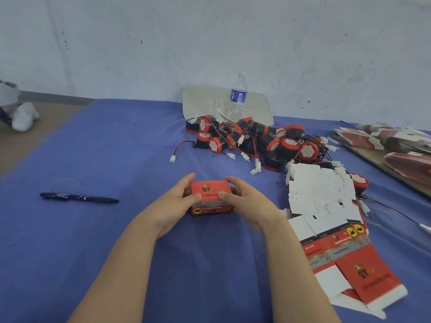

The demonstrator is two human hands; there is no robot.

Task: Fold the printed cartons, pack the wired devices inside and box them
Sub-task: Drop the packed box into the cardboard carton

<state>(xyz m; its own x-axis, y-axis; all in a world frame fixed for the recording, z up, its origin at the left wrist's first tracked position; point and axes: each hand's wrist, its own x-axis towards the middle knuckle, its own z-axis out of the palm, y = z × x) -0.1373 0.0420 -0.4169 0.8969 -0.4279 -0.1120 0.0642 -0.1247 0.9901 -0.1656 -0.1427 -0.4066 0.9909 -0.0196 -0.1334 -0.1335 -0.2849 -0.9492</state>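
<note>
While both hands, left (177, 203) and right (247, 201), grip the folded carton (211, 194) on the cloth (116, 148), devices (251, 141) and flat cartons (326, 206) lie nearby.

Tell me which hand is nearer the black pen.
Left. The left hand grips the red printed carton at the end facing the black pen; the right hand grips its far end.
</note>
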